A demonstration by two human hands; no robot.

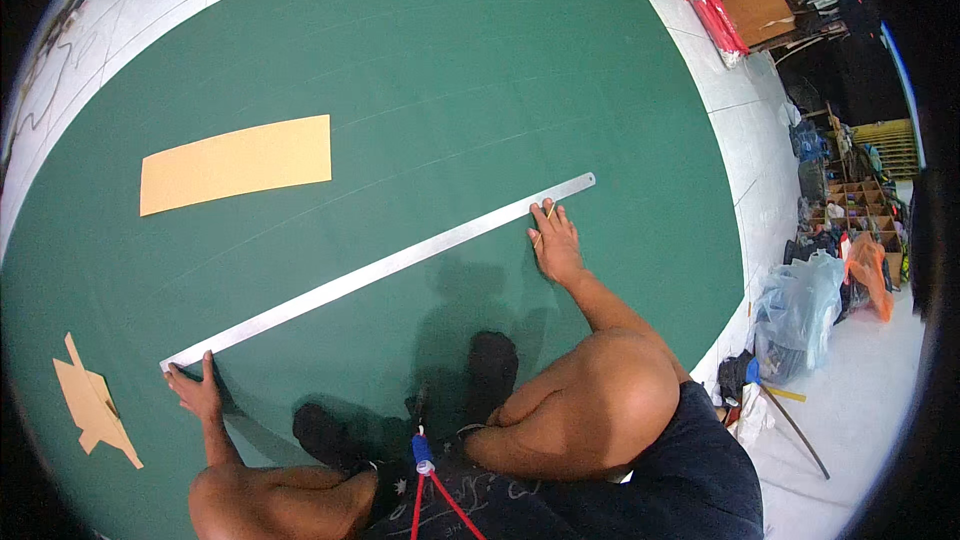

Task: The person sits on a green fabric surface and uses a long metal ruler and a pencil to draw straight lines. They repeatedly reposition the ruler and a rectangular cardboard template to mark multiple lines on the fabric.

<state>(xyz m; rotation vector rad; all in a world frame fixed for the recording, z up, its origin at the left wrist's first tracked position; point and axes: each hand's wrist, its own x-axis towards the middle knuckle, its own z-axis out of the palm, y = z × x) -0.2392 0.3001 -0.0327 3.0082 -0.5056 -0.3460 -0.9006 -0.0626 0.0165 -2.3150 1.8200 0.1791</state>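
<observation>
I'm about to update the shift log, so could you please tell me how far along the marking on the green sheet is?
Done: the long metal ruler lies across the green sheet. In hand: the left hand pins its near end, while the right hand, holding a small yellow marker, presses near its far end. No drawn line shows along the ruler, so marking looks not yet done. The tan strip lies apart.

Clear plastic bags slump at right, floor-level.
</observation>
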